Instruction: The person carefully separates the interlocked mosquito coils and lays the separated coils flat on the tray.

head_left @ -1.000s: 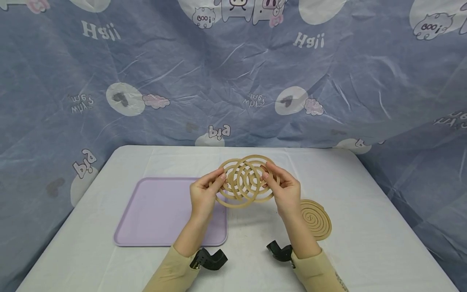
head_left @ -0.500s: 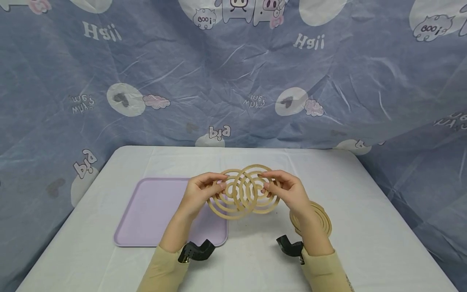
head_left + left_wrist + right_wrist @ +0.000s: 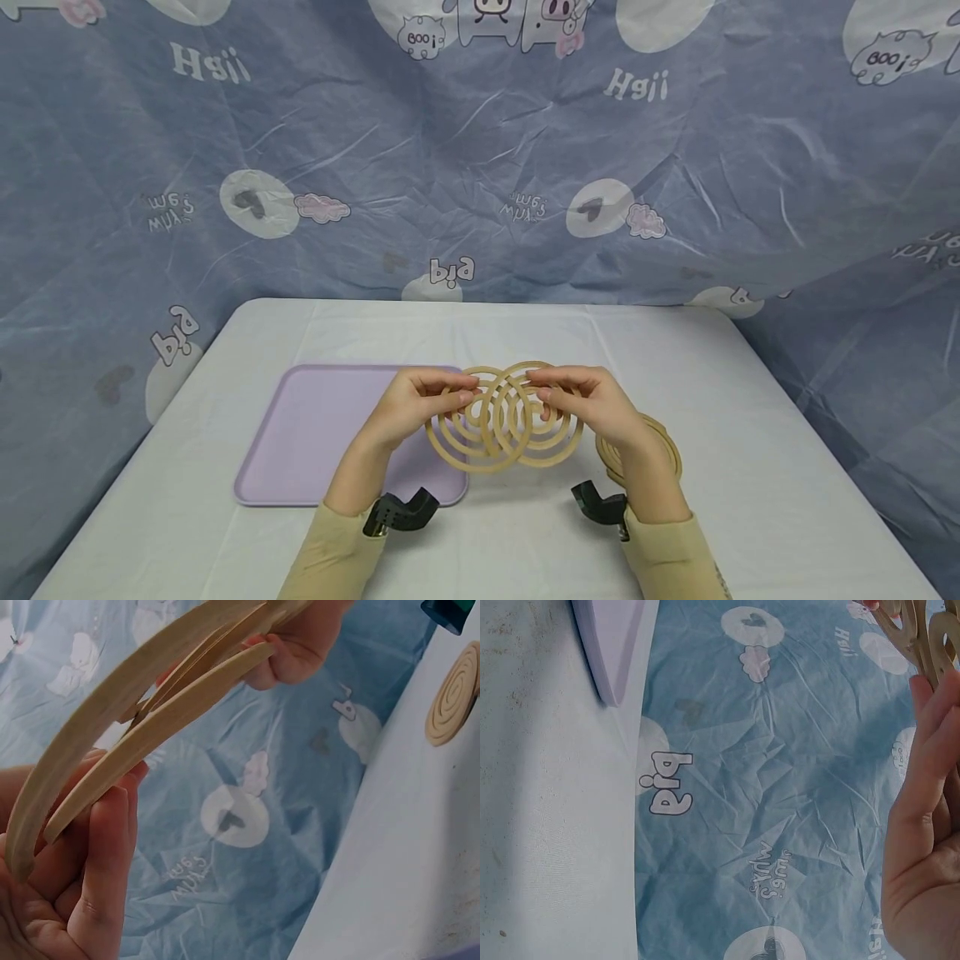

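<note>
Lowered since a second ago, both hands and the interlocked coils are now held closer to the table and nearer the person; the spirals are spread further apart sideways than before.

Backdrop cloth point(image 3: 480, 167): blue, crumpled, printed with cartoon figures and lettering, hung behind the far edge of the table.

Table point(image 3: 750, 467): covered in pale grey-white sheeting, backdrop met at its far edge.

Lilac tray point(image 3: 315, 433): laid flat on the left half of the table, its near right corner partly covered by the left forearm.

Interlocked coils point(image 3: 504, 417): two tan spiral pieces, still hooked into each other, held above the table centre, just right of the tray. Seen edge-on in the left wrist view point(image 3: 142, 712).

Left hand point(image 3: 408, 408): the left side of the coils is pinched between thumb and curled fingers point(image 3: 105, 847).

Right hand point(image 3: 596, 407): the right side of the coils is gripped with fingers curled over the top; fingers lie along the strips in the right wrist view point(image 3: 922, 825).

Spare coil point(image 3: 660, 446): a whole tan spiral lying flat on the table, right of centre, partly hidden behind the right wrist.
</note>
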Available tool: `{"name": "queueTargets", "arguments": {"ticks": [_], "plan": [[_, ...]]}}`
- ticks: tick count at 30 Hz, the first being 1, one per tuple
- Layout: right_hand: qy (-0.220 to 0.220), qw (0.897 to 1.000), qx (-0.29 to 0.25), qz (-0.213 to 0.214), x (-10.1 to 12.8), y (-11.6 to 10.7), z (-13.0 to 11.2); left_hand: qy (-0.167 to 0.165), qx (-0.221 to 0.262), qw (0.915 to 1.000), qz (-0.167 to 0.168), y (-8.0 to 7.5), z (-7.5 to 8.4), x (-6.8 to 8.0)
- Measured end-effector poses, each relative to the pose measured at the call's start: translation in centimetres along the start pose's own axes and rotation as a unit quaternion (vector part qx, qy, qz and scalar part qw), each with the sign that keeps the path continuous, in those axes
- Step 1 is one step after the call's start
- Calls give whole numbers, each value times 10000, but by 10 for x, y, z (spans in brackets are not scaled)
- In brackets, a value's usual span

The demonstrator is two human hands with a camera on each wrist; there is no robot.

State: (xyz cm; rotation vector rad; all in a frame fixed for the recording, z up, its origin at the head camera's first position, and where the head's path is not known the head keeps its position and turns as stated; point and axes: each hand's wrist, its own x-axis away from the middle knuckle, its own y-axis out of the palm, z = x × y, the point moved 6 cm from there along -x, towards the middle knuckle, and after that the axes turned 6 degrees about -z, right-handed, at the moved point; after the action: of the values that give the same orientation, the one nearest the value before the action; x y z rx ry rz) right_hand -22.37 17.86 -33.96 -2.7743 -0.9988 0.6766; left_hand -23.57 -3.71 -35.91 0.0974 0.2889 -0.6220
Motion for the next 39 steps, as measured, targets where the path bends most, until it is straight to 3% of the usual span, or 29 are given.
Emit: {"name": "queueTargets", "arguments": {"ticks": [5,12,16,22,34,39], "plan": [[-38,9994,65,336,-1,-2,-2,-31,101,9996,261,-1,-1,-1],[160,9926,54,1207,2,-10,1,60,196,9955,925,-9,2,1],[-22,9872,-15,1593,1,-12,1,170,224,9914,1279,-12,4,2],[-639,9690,-432,2347,2,-16,-2,663,477,9775,1946,-19,7,3],[-1037,9551,-905,2623,1,-17,-4,1124,569,9639,2348,-21,10,4],[-742,9533,-873,2796,3,-17,-2,1087,596,9618,2440,-22,10,5]]}}
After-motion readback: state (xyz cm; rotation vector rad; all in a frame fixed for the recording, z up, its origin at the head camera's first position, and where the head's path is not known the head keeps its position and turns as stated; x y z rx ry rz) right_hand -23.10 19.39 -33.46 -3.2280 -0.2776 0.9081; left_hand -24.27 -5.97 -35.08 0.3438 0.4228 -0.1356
